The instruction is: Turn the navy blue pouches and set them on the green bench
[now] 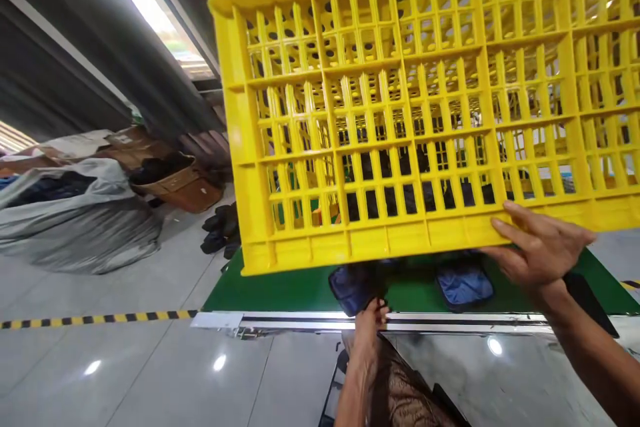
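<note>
A dark blue fabric pouch lies at the near edge of the green-topped table. My left hand has its fingers curled at the pouch's near corner, closed on it; the fingertips are partly hidden. A large yellow plastic crate with slatted walls fills the upper view, tilted slightly, above the table. Against its lower rim is my right hand, fingers spread and stretched out, with no wrap around the rim visible. Below and left of that hand rests a second blue pouch.
A large grey-white sack and an open brown carton with dark contents stand on the floor at left. Dark items lie beside the table. Yellow-black tape marks the floor. Dark goods show through the crate's slats.
</note>
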{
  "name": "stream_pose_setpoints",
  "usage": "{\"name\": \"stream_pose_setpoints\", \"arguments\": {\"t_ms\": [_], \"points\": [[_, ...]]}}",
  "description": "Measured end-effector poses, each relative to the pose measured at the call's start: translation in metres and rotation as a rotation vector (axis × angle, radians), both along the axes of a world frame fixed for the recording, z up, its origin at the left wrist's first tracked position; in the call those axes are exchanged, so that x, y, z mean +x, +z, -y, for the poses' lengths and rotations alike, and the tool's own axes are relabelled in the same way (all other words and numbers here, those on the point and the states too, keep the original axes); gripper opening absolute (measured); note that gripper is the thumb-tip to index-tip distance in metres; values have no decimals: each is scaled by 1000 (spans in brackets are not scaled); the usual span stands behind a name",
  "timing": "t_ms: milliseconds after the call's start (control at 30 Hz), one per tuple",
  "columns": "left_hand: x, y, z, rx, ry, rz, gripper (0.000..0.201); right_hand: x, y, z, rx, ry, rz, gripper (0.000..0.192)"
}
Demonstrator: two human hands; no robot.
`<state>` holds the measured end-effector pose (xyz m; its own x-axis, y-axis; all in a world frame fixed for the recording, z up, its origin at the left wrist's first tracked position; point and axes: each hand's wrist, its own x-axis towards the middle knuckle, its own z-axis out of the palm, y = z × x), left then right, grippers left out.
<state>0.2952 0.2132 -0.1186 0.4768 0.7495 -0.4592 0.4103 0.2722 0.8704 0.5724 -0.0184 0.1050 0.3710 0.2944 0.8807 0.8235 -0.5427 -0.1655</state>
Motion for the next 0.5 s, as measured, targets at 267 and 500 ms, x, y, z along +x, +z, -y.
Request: {"name": "stream_pose_setpoints", "arguments": {"t_ms": [267,500], "points": [[11,30,67,114,-334,216,43,37,86,-83,138,81,122,34],[3,35,4,1072,-255,-189,36,97,120,-133,135,111,241,70]]}}
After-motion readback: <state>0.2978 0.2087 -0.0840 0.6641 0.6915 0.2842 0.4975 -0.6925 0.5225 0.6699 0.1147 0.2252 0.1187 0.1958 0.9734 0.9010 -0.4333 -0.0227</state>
